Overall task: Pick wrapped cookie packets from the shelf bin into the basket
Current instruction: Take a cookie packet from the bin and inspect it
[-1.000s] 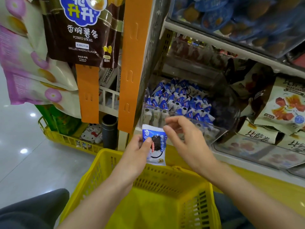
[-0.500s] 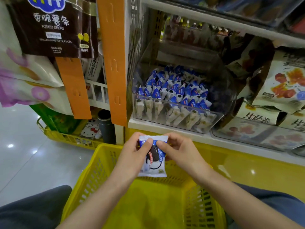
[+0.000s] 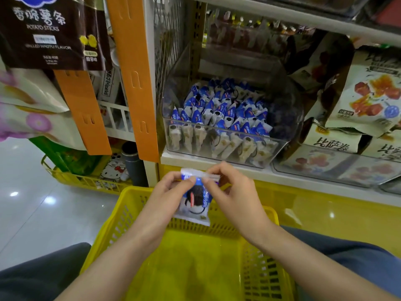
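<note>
the fingers [image 3: 188,179] of the left hand [image 3: 171,192] and those of the right hand [image 3: 234,196] meet at the top seal of one cookie packet [image 3: 194,206]. both hands are closed narrow, each pinching the crimped upper edge between thumb and forefinger. the packet hangs upright from that pinch, its printed face toward the camera. its lower edge sits over the far rim of the yellow basket [image 3: 195,268], which rests between the person's knees and looks bare inside.

just beyond the hands is the white shelf [image 3: 217,168]. on it stands the clear shelf bin [image 3: 280,140], packed on its left and middle with rows of blue-and-white packets [image 3: 217,109]. the bin's right end looks dark and i cannot tell what it holds. bags of other snacks [image 3: 368,94] lie to its right, and a brown bag of potato sticks [image 3: 50,31] hangs at upper left. a second yellow basket [image 3: 86,181] sits on the floor to the left.

the step in hand looks like the transfer: a packet is out of the bin and held over the basket, not yet dropped. the next move likely calls for bringing it a little nearer, clear of the rim, and easing both pinches so it falls flat inside. after that, one hand would reach up over the bin's front wall for another. letting go too early could tip the packet off the rim onto the floor.
</note>
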Available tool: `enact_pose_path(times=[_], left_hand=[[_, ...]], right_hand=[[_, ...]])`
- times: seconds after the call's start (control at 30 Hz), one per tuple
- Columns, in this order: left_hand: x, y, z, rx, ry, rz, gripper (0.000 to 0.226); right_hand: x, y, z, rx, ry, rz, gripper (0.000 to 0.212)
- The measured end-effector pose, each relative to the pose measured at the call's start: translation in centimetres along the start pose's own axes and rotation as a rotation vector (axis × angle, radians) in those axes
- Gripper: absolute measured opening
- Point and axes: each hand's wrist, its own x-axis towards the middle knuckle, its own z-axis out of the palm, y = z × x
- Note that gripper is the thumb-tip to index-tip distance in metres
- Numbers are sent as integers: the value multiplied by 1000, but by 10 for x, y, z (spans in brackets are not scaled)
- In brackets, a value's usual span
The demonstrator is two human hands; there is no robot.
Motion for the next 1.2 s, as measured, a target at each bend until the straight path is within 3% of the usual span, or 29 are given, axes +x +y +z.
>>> enact_pose_path(times=[0.1,0.2,0.3,0.37,0.43,0.53,0.67,0.73,0.97,1.07,1.2], left_hand=[[2,-2,-2,66,-5,-41,30],[3,2,-3,20,47,33,24],[8,7,-11,-41,176,102,6],[9,9,-16,-18,229,140,8],[10,8,-19,80,252,182,11],[9,7,-18,327,216,263,12],[6,3,-11,496,102,346,13],[4,1,-8,503,65,359,15],[7,-1,-6,300,40,237,18],[5,-1,-7,331,45,239,18],[5,-1,-8,356,31,221,20]], right_hand=[[10,-1,-6,347,55,278,16],[15,1,-10,640,64,466,3],[13,1,-10,632,-33,537,15],[9,2,-7,507,-188,542,29],[4,3,-2,365,-306,502,40],[0,6,2,50,-278,276,49],[3,5,4,75,-218,170,16],[4,6,5,44,-225,149,7],[5,6,2,101,-220,148,12],[4,5,-2,-59,-251,16,3],[1,3,-6,-212,-240,-121,9]])
